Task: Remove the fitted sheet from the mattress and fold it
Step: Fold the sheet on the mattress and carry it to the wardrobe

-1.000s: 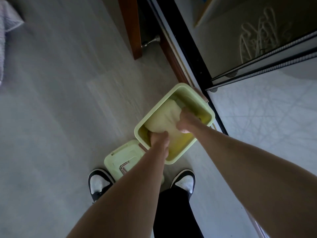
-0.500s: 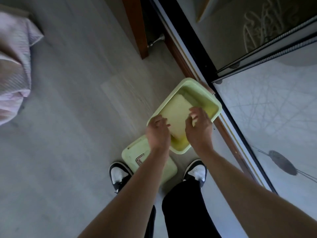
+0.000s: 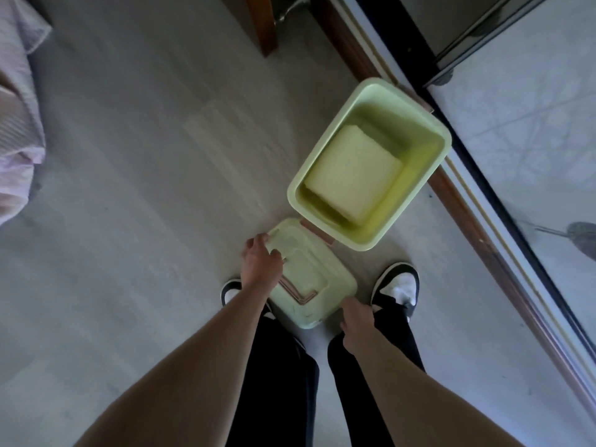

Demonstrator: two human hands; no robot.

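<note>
The folded pale sheet [image 3: 354, 171] lies flat inside a light green plastic bin [image 3: 429, 124] standing on the floor. The bin's green lid [image 3: 309, 279] lies on the floor just in front of it, between my feet. My left hand [image 3: 261, 259] grips the lid's left far edge, fingers curled over it. My right hand [image 3: 356, 321] holds the lid's near right corner; its fingers are mostly hidden under the hand.
A bed with pink striped bedding [image 3: 17, 117] is at the far left. A brown wooden leg [image 3: 266, 24] stands at the top. A sliding door track [image 3: 483, 221] and glass run along the right. My shoes [image 3: 398, 285] flank the lid.
Both hands left the sheet inside the bin and pulled back to the lid on the floor. The sheet now lies flat in the bin with nothing touching it.
</note>
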